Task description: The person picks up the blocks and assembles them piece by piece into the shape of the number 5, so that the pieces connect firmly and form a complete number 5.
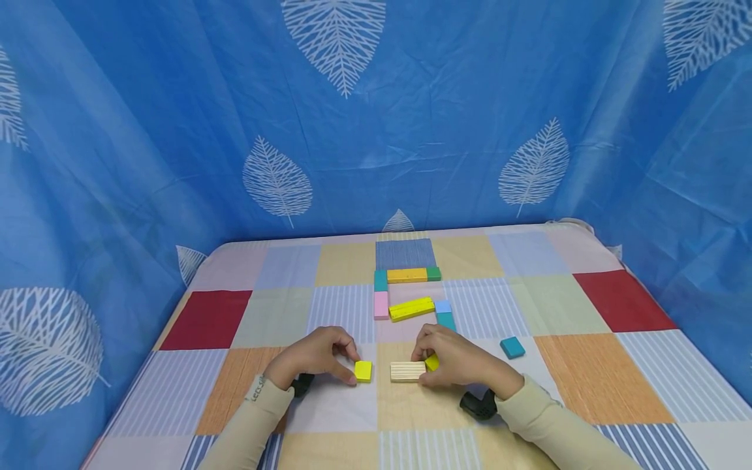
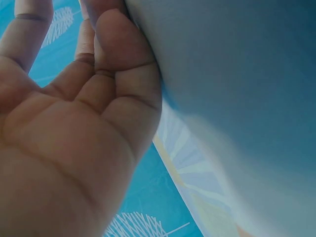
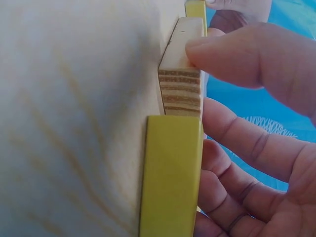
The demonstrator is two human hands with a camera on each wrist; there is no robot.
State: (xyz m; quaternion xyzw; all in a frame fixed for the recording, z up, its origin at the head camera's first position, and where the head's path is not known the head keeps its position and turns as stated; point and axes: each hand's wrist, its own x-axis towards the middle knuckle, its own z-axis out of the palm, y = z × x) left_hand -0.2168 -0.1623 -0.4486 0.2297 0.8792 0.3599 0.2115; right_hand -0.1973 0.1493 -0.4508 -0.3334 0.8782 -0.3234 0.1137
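In the head view my left hand (image 1: 320,358) pinches a small yellow block (image 1: 363,371) at its left end, between thumb and forefinger. That block is out of sight in the left wrist view, where the palm (image 2: 64,143) and curled fingers fill the left side. Just to the right, a plain striped-grain wooden block (image 1: 408,371) lies on the cloth, its right end pinched by my right hand (image 1: 452,358). The right wrist view shows the thumb on one side of the wooden block (image 3: 180,44). Another yellow block (image 3: 170,177) stands close to its end, partly covered by the right hand in the head view.
Farther back, teal (image 1: 380,281), orange (image 1: 407,275), green (image 1: 433,273) and pink (image 1: 381,305) blocks form an angled outline. A long yellow block (image 1: 412,309), a light blue block (image 1: 442,306) and a teal block (image 1: 446,321) lie nearer. Another teal block (image 1: 512,347) sits right.
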